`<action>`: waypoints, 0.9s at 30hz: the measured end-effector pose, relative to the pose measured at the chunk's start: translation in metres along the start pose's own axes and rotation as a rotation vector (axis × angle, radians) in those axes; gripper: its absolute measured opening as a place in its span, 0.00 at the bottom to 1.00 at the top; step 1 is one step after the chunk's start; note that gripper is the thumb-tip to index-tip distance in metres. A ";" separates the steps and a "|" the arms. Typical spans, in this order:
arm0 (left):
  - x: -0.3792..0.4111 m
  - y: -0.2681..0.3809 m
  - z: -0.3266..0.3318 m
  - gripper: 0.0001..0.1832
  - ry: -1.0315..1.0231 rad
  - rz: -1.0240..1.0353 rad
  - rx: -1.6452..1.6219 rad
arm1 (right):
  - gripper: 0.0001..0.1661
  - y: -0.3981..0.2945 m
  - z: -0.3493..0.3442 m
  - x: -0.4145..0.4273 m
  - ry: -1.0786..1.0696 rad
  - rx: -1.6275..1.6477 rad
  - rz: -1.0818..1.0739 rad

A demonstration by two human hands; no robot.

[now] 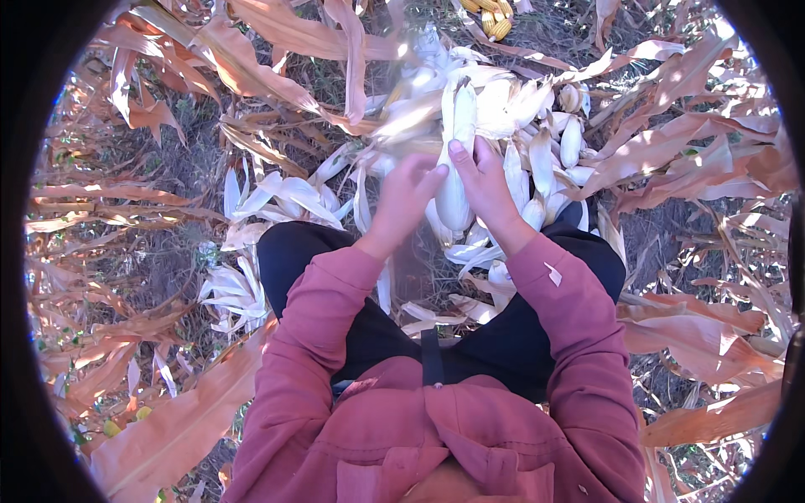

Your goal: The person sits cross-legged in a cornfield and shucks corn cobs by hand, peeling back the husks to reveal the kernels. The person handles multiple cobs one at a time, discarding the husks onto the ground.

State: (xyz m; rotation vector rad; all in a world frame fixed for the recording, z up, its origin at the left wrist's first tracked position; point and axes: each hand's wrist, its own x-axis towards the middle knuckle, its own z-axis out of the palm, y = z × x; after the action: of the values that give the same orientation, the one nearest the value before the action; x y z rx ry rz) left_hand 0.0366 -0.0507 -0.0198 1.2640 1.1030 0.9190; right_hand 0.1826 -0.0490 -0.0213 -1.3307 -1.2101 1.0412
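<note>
A pale, husk-covered ear of corn [454, 204] lies lengthwise between my hands, above a pile of husked-over ears [519, 113]. My right hand [487, 179] grips its right side, the thumb lying along the husk. At its left edge, my left hand [402, 195] has the thumb and curled fingers against the husk; part of this hand is motion-blurred. A blurred strip of dry husk [409, 122] shows just beyond the left fingers. The kernels of the held ear are hidden by its husk.
Several bare yellow ears [494, 19] lie at the far edge. Loose husks [236, 292] are heaped by my left knee [295, 251]. Dry corn stalks and leaves [679, 151] crowd both sides. More ears lie against my right knee [588, 251].
</note>
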 end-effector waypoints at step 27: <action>0.009 0.022 -0.022 0.08 -0.049 -0.131 -0.831 | 0.24 -0.007 -0.024 0.021 0.240 0.828 0.196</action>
State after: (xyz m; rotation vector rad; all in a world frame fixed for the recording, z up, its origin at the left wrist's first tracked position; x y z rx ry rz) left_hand 0.0186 -0.0343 0.0015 0.5180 0.6313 1.0781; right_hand 0.2081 -0.0315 -0.0108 -0.8774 -0.3776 1.2834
